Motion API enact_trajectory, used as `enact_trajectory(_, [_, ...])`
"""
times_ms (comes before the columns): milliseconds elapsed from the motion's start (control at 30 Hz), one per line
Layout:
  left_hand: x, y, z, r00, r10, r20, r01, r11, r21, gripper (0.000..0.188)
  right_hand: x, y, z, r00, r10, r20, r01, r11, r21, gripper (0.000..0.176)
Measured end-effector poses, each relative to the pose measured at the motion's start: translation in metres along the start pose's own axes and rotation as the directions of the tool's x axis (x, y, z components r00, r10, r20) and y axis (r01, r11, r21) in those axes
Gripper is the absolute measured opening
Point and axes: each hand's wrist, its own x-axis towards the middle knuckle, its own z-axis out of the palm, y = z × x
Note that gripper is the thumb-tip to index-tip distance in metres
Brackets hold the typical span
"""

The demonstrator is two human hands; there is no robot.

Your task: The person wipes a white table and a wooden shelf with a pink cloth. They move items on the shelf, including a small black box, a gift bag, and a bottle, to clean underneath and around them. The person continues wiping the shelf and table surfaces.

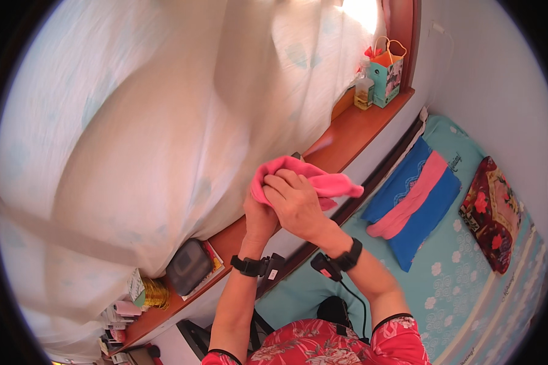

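A pink cloth (pixel 331 184) is bunched between both hands above the wooden window ledge. My left hand (pixel 261 219) is under the cloth, which wraps over its fingers and hides them. My right hand (pixel 297 200) lies on top, its fingers curled on the cloth at my left hand; a loose end of the cloth sticks out to the right. Both wrists wear black straps with small devices. A small dark object (pixel 297 156) shows just behind the cloth, mostly hidden.
White curtains (pixel 164 114) hang over the ledge (pixel 360 127). On it stand a bottle (pixel 364 91), a paper gift bag (pixel 386 80), a dark lidded box (pixel 191 267) and a spool of golden wire (pixel 155 294). A bed with a blue-pink pillow (pixel 413 200) and a dark red floral pillow (pixel 492 214) is at right.
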Motion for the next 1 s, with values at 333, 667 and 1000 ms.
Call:
enact_trajectory(333, [0.001,0.005,-0.005,1.000,-0.017,-0.009,0.017,1.000,0.006,0.050,0.029,0.054,-0.023,0.978,0.209,-0.017,-0.206,0.943,-0.260,0.021])
enact_trajectory(667, [0.013,-0.014,-0.011,0.991,-0.128,0.049,0.130,0.990,-0.046,0.048,0.025,0.039,0.044,0.995,0.056,0.079,-0.057,0.998,0.004,0.008])
enact_trajectory(1000, [0.030,-0.008,-0.016,0.973,-0.224,0.051,0.225,0.974,-0.022,0.041,-0.018,0.091,0.036,0.466,0.837,0.287,-0.519,-0.004,0.855,0.038])
